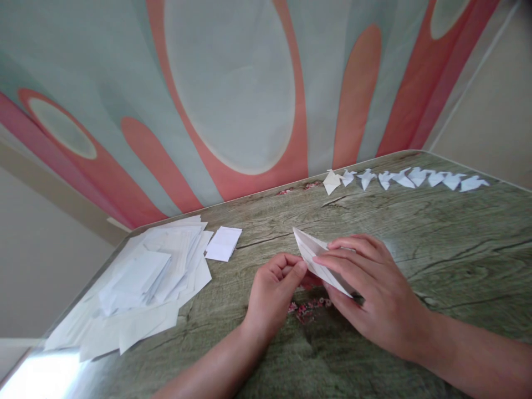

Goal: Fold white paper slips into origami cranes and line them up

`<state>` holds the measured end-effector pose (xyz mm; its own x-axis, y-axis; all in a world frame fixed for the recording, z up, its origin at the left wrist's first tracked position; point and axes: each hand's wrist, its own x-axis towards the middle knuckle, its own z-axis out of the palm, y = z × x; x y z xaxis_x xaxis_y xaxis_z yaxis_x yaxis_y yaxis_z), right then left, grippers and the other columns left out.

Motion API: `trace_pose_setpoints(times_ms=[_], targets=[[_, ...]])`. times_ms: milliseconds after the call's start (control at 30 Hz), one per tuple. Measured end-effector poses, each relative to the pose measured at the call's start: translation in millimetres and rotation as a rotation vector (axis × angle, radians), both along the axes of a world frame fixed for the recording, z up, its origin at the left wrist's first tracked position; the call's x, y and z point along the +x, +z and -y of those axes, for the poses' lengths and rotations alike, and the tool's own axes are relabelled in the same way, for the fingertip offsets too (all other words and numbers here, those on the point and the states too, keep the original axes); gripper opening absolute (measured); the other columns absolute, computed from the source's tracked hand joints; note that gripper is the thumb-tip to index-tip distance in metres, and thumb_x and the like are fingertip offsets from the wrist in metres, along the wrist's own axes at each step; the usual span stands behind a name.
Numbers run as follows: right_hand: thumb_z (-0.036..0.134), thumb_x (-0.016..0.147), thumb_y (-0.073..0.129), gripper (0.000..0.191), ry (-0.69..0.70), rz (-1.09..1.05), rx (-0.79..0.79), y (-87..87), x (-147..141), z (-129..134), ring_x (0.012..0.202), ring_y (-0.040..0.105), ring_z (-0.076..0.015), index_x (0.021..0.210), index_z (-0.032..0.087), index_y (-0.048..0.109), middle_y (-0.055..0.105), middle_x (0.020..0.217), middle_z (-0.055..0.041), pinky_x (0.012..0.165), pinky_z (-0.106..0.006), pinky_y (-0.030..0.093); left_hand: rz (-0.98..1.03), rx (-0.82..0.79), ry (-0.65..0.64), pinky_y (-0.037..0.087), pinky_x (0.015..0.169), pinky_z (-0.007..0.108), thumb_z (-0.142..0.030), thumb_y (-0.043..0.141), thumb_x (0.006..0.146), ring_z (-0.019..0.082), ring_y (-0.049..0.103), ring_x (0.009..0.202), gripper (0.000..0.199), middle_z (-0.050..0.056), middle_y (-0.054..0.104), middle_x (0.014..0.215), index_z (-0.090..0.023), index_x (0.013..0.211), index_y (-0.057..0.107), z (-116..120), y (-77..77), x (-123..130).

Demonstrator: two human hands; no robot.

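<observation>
Nine folded paper figures (403, 177) in a row along the tabletop's (477, 266) far edge, toward its far right corner. One small paper rectangle (223, 244) beside one loose paper pile (149, 277) at the left edge; you can't count its sheets. One folded paper piece (310, 247) in your grip, over mid-tabletop. Your left hand (272, 288) pinches its left side, thumb and forefinger together; your right hand (369, 282) clamps it, fingers above, thumb below. Wood grain spans between your hands and the row.

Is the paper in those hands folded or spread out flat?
Folded: the white paper tapers to a sharp point, with a lengthwise crease showing.
</observation>
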<state>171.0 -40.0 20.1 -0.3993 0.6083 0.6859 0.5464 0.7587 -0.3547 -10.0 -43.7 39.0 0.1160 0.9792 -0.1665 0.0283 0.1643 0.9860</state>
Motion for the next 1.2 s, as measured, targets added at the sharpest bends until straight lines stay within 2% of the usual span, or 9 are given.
trace_pose_setpoints(times_ms=[133, 233, 333, 467, 600, 733, 933, 1100, 1200], targets=[[0.012, 0.086, 0.056, 0.024, -0.042, -0.123, -0.149, -7.0, 0.4, -5.0, 0.105, 0.054, -0.0234, 0.107, 0.022, 0.063, 0.066, 0.105, -0.0068, 0.091, -0.044, 0.044, -0.045, 0.077, -0.051, 0.050, 0.068, 0.026, -0.025, 0.062, 0.084, 0.013, 0.064, 0.068, 0.014, 0.002, 0.069, 0.077, -0.014, 0.093, 0.062, 2.1, -3.4, 0.3], [0.018, 0.088, 0.055, 0.020, -0.022, -0.204, -0.366, -4.7, -0.2, -3.8, 0.108, 0.054, -0.0218, 0.104, 0.026, 0.064, 0.063, 0.108, -0.0047, 0.092, -0.040, 0.045, -0.319, 0.305, 0.018, 0.046, 0.065, 0.024, -0.020, 0.067, 0.081, 0.012, 0.059, 0.067, 0.009, 0.000, 0.066, 0.077, -0.016, 0.089, 0.065, 3.3, -5.6, -2.3], [0.024, 0.087, 0.058, 0.020, 0.070, -0.242, -0.568, 2.6, 0.2, -0.5, 0.112, 0.053, -0.0205, 0.106, 0.029, 0.064, 0.061, 0.113, -0.0021, 0.096, -0.037, 0.043, -0.524, 0.575, 0.056, 0.044, 0.067, 0.024, -0.015, 0.069, 0.080, 0.013, 0.057, 0.074, 0.006, 0.001, 0.066, 0.081, -0.018, 0.084, 0.066, 4.0, -6.7, -5.6], [0.035, 0.092, 0.054, 0.018, 0.175, -0.322, -0.718, 10.0, 2.0, 0.9, 0.115, 0.053, -0.0186, 0.106, 0.031, 0.064, 0.061, 0.115, -0.0002, 0.100, -0.034, 0.041, -0.571, 0.783, 0.051, 0.046, 0.075, 0.027, -0.012, 0.065, 0.084, 0.015, 0.060, 0.085, 0.007, 0.003, 0.066, 0.088, -0.018, 0.088, 0.066, 5.4, -6.6, -6.8], [0.036, 0.092, 0.053, 0.015, 0.080, -0.345, -0.782, 11.0, 1.3, 0.8, 0.106, 0.057, -0.0178, 0.099, 0.030, 0.065, 0.064, 0.107, 0.0007, 0.095, -0.033, 0.042, -0.622, 0.899, 0.009, 0.046, 0.078, 0.032, -0.009, 0.064, 0.084, 0.016, 0.059, 0.084, 0.010, 0.003, 0.065, 0.087, -0.017, 0.088, 0.064, 8.0, -7.3, -5.6], [0.034, 0.089, 0.057, 0.019, 0.019, -0.384, -0.836, 12.4, -0.2, 1.5, 0.099, 0.059, -0.0189, 0.107, 0.029, 0.060, 0.066, 0.104, 0.0000, 0.088, -0.033, 0.045, -0.706, 0.983, -0.038, 0.044, 0.078, 0.034, -0.006, 0.064, 0.082, 0.018, 0.058, 0.085, 0.014, 0.004, 0.066, 0.089, -0.018, 0.090, 0.062, 8.0, -8.1, -7.3], [0.037, 0.086, 0.059, 0.026, -0.113, -0.367, -0.798, 21.0, 3.1, -2.6, 0.089, 0.057, -0.0194, 0.111, 0.028, 0.058, 0.066, 0.095, 0.0000, 0.083, -0.034, 0.043, -0.800, 1.046, -0.012, 0.043, 0.077, 0.035, -0.006, 0.064, 0.082, 0.019, 0.058, 0.083, 0.016, 0.003, 0.067, 0.088, -0.019, 0.091, 0.062, 4.4, -4.2, -13.4], [0.036, 0.087, 0.057, 0.014, 0.033, -0.263, -0.860, 24.1, 3.4, -5.7, 0.085, 0.058, -0.0183, 0.084, 0.025, 0.065, 0.065, 0.088, 0.0001, 0.081, -0.033, 0.042, -0.827, 1.002, -0.009, 0.042, 0.077, 0.036, -0.009, 0.064, 0.083, 0.019, 0.058, 0.084, 0.012, 0.004, 0.067, 0.089, -0.019, 0.090, 0.063, 4.3, -4.1, -13.0], [0.035, 0.089, 0.055, 0.017, 0.103, -0.264, -0.891, 19.8, 2.6, -7.2, 0.086, 0.058, -0.0185, 0.081, 0.024, 0.065, 0.065, 0.089, -0.0004, 0.080, -0.033, 0.042, -0.788, 0.966, -0.010, 0.042, 0.077, 0.036, -0.010, 0.063, 0.084, 0.019, 0.057, 0.084, 0.009, 0.004, 0.067, 0.090, -0.018, 0.088, 0.062, 4.5, -5.8, -11.2]])
